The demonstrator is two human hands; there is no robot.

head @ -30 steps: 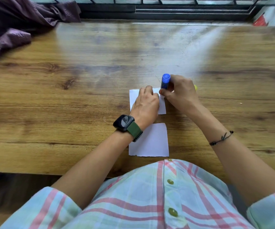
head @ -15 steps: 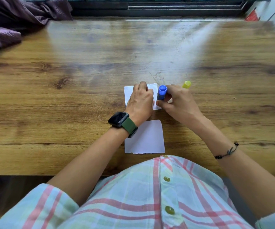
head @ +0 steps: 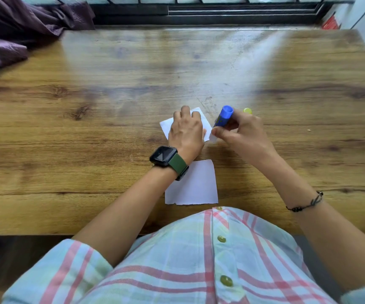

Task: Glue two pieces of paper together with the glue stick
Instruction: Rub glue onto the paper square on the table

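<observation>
Our left hand [head: 186, 132] presses flat on the flimsy far paper [head: 205, 121]; beside it, our right hand [head: 240, 132] pinches the rigid glue stick [head: 222, 119] mid-barrel.

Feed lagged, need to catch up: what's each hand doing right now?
Left hand: open, fingers pressing flat on the far paper.
Right hand: closed around the glue stick, its tip down at that paper's right edge.
</observation>
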